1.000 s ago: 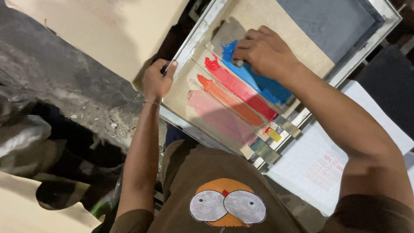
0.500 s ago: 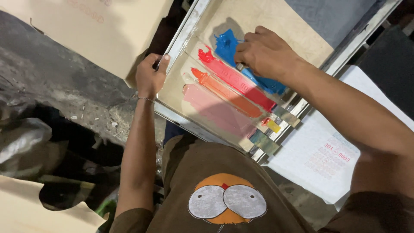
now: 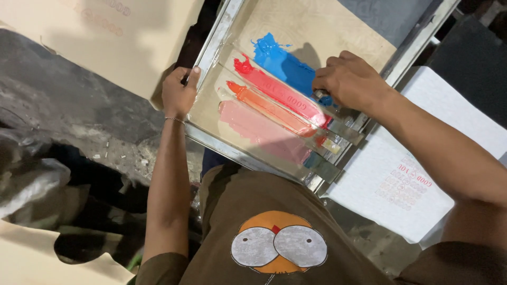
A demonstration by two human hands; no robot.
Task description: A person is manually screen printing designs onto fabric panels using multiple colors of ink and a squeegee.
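Note:
A metal-framed printing screen lies before me with stripes of ink on its mesh: blue ink, red ink, orange ink and pale pink ink. My left hand grips the frame's near-left rail. My right hand is closed on a small squeegee at the lower end of the blue stripe. Other squeegees rest at the ends of the other stripes.
White printed fabric lies to the right of the screen. Beige sheets lie at the upper left and at the lower left corner, over a dark rough surface. My brown shirt with an orange graphic fills the bottom.
My right hand has pulled the squeegee down along the blue stripe toward me, uncovering more blue ink behind it. My left hand has kept its hold on the frame.

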